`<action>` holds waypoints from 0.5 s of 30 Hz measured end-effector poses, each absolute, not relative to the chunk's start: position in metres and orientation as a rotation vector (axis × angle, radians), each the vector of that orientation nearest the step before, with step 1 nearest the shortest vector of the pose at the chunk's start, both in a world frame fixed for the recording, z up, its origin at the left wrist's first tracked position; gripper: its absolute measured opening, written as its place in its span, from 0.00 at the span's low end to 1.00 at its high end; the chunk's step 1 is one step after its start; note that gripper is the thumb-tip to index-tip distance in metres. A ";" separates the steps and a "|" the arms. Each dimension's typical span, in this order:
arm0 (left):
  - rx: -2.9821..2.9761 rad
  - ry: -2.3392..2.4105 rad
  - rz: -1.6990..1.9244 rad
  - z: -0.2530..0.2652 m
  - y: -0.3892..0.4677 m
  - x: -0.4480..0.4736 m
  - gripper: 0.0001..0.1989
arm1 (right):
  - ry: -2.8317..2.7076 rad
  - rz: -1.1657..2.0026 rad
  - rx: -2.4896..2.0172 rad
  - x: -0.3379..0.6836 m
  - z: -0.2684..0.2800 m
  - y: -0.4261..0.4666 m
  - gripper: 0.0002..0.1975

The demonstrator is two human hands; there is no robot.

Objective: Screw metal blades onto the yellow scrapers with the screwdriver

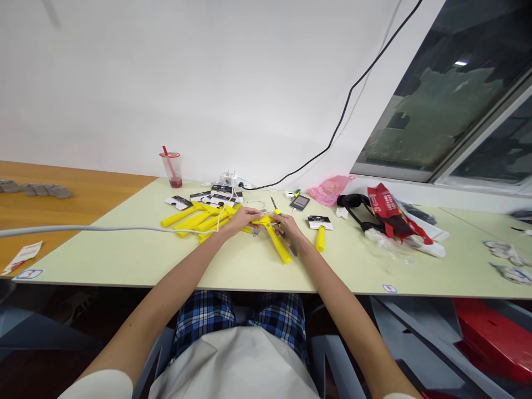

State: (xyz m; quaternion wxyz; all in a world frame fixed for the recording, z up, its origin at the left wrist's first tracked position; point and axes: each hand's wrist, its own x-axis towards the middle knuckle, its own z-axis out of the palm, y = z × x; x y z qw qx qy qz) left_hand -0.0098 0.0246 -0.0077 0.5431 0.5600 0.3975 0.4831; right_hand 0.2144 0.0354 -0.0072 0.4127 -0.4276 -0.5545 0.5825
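At the middle of the table my left hand (245,218) is closed on the head of a T-shaped yellow plastic handle (277,245), whose grip slants toward me. Close beside it, my right hand (287,225) has its fingers bent around the yellow-green end of a screwdriver (277,210); its thin shaft points away from me. A dark flat shape under my right palm is too unclear to name. More yellow handles (195,220) with black-and-white cards (222,190) lie in a pile left of my left hand. Another carded yellow handle (320,238) lies right of my right hand.
A power strip (228,178) with cables stands by the wall. A phone (300,203), pink bag (330,190), headphones (353,201) and red packaging (384,205) lie right. A cup with a straw (172,169) stands back left. A grey cable (103,228) crosses the left side.
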 end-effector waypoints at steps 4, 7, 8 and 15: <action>1.311 0.947 1.132 -0.006 0.022 -0.009 0.31 | -1.402 1.471 -1.071 0.213 -0.006 0.035 0.24; 1.295 0.955 1.132 -0.004 0.021 -0.009 0.31 | -1.407 1.472 -1.061 0.212 -0.006 0.036 0.25; 1.293 0.958 1.134 -0.003 0.020 -0.009 0.31 | -1.409 1.473 -1.056 0.211 -0.006 0.036 0.25; 1.284 0.973 1.124 -0.006 0.022 -0.009 0.30 | -1.422 1.475 -1.046 0.212 -0.005 0.035 0.26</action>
